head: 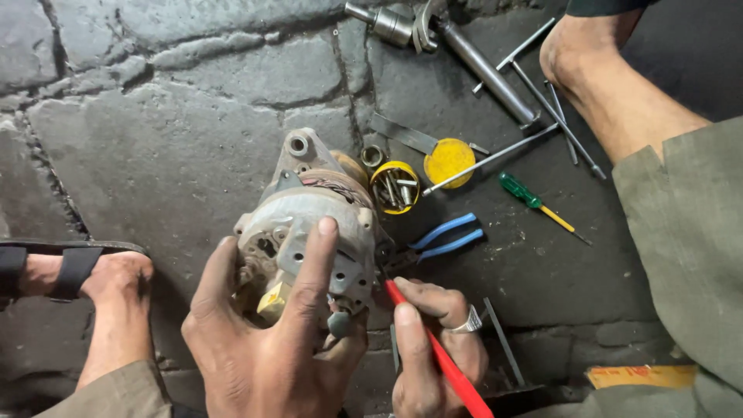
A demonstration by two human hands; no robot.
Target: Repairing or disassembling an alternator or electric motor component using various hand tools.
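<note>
My left hand (pixel 267 340) is clamped around the alternator (pixel 309 224), fingers wrapped over its rear housing, index finger stretched up across the metal face. The alternator stands on the stone floor (pixel 155 147), its mounting lug pointing away from me.

My right hand (pixel 433 348) is closed on a red-handled screwdriver (pixel 445 364), just right of the alternator. The tip end meets the alternator's lower right edge; the tip itself is hidden, so I cannot tell what it touches. There is a ring on one finger of this hand.

Taking the alternator as reference:
- Touching or just beside its right flank: blue-handled pliers (pixel 437 236), handles pointing right.
- Just behind it to the right: a small yellow tin (pixel 395 186) holding bolts, its yellow lid (pixel 449 161) lying flat next to it.
- Further right: a green-handled screwdriver (pixel 534 200).
- Behind and right, well apart: a heavy steel socket bar (pixel 457 46) and several thin T-handle rods (pixel 542 101).
- Left of it: my foot in a black sandal (pixel 70 271).
- Far right: my other foot (pixel 604 77), bare.
</note>
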